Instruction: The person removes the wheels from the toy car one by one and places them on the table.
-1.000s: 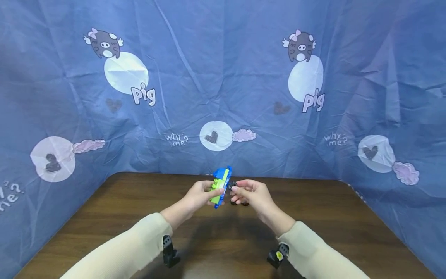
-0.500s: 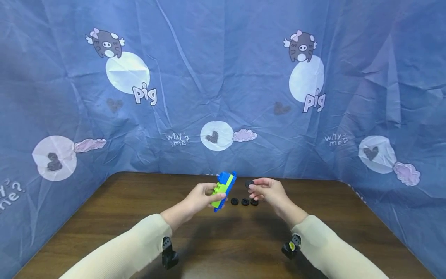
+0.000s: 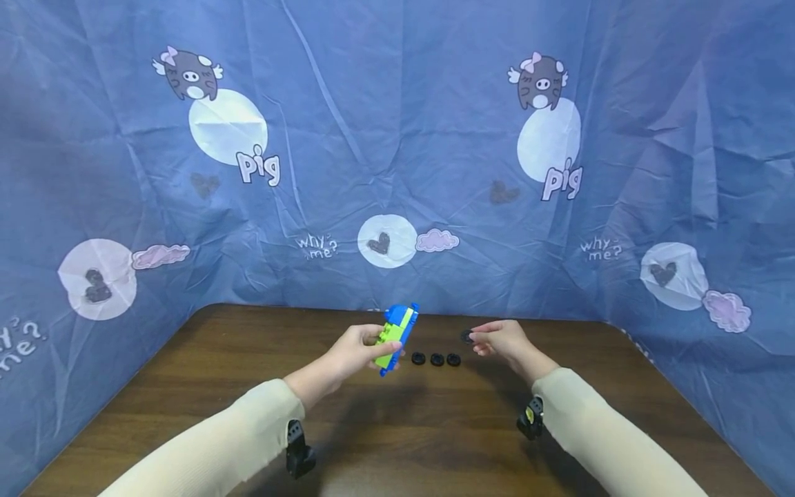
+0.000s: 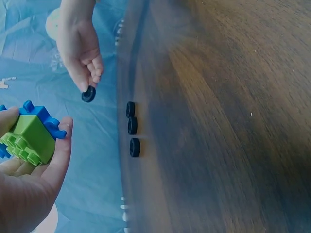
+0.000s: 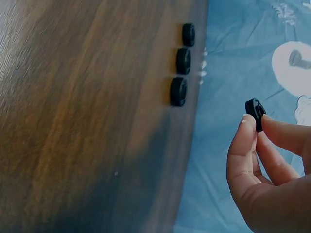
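Note:
My left hand (image 3: 349, 351) grips a toy car body of green and blue building blocks (image 3: 391, 337), tilted above the table. In the left wrist view, green studs show along one side of the car body (image 4: 34, 136) and small blue knobs stick out from its base. My right hand (image 3: 508, 342) pinches a small black toy wheel (image 5: 255, 114) between thumb and fingertips, apart from the car body and to its right. Three more black wheels lie in a row on the table between the hands: a left one (image 3: 419, 359), a middle one (image 3: 437, 359) and a right one (image 3: 454, 359).
The brown wooden table (image 3: 217, 414) has its far edge just beyond the hands. A blue printed cloth (image 3: 397, 138) hangs behind it and at both sides. A black camera mount sits on each wrist, one at the left sleeve (image 3: 299, 452).
My right hand has drawn away from the car body to the right, with the wheel still pinched. The row of wheels has come into full view. My left hand stays nearly in place.

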`<state>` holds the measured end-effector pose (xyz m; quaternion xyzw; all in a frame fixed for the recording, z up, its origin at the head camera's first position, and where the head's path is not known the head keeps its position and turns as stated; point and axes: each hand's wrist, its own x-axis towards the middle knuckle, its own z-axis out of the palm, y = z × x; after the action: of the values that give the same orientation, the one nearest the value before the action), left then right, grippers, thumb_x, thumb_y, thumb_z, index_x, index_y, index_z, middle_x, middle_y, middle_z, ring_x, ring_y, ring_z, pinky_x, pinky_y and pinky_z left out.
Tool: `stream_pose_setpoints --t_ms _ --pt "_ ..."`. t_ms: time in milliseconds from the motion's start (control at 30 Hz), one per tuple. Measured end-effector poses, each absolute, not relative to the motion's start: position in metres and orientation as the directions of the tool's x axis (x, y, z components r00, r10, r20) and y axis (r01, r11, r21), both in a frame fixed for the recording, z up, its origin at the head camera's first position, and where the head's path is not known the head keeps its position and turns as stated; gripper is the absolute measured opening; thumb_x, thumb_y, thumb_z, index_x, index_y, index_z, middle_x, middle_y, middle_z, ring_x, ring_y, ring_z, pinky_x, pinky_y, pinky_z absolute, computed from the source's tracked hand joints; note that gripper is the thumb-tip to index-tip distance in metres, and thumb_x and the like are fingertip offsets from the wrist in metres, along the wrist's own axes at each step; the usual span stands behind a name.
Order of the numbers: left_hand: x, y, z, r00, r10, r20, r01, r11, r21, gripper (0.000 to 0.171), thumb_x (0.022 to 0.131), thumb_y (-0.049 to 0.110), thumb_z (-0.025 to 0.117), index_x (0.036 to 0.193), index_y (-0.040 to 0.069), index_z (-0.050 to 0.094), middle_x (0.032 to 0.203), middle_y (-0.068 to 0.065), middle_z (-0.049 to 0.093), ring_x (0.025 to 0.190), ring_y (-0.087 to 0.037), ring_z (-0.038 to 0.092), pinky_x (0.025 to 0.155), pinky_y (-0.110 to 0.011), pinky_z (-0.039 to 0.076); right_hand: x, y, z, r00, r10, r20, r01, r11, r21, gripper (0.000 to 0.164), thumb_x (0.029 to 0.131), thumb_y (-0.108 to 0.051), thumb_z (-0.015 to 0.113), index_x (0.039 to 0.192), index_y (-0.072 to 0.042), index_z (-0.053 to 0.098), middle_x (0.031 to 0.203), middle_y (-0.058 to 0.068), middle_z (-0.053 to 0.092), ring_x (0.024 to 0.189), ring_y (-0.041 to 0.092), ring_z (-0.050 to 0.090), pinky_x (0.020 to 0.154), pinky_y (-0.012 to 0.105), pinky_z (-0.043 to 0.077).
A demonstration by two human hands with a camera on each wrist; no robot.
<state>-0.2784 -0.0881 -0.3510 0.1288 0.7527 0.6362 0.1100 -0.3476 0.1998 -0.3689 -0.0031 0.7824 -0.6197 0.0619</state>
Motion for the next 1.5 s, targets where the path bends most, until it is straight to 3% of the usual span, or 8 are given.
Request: stream_pose_setpoints --t_ms 867,1167,1500 --pt "-0.275 -0.087 -0.359 -0.937 0.349 -0.015 0.055 0.19 0.98 0.05 0.093 0.022 0.065 0.132 -0.006 0.051 0.104 -0.015 0.071 0.084 -0.021 0.072 0.081 -0.041 0.057 -0.367 0.212 -0.4 -0.954 -0.023 -0.299 0.282 0.267 -0.922 0.023 0.084 0.014 0.061 0.104 0.024 0.056 0.065 0.009 0.064 0.051 0.011 0.062 0.056 0.022 0.056" --pt "-0.274 -0.084 -0.364 -0.927 0.375 0.024 0.078 0.13 0.988 0.044 0.094 0.017 0.064 0.128 -0.009 0.052 0.105 -0.021 0.071 0.082 -0.022 0.072 0.083 -0.046 0.056 -0.369 0.214 -0.403 -0.936 0.009 -0.351 0.338 0.298 -0.893 0.042 0.084 0.013 0.063 0.119 0.027 0.046 0.066 0.01 0.065 0.052 0.011 0.063 0.059 0.025 0.057" --pt "-0.271 -0.083 -0.365 -0.923 0.383 0.022 0.075 0.124 0.989 0.045 0.094 0.017 0.064 0.128 -0.01 0.051 0.104 -0.022 0.071 0.087 -0.03 0.072 0.081 -0.044 0.057 -0.369 0.214 -0.401 -0.928 0.043 -0.371 0.365 0.32 -0.874 0.048 0.083 0.011 0.066 0.123 0.025 0.042 0.061 0.007 0.063 0.049 0.011 0.062 0.058 0.024 0.057"
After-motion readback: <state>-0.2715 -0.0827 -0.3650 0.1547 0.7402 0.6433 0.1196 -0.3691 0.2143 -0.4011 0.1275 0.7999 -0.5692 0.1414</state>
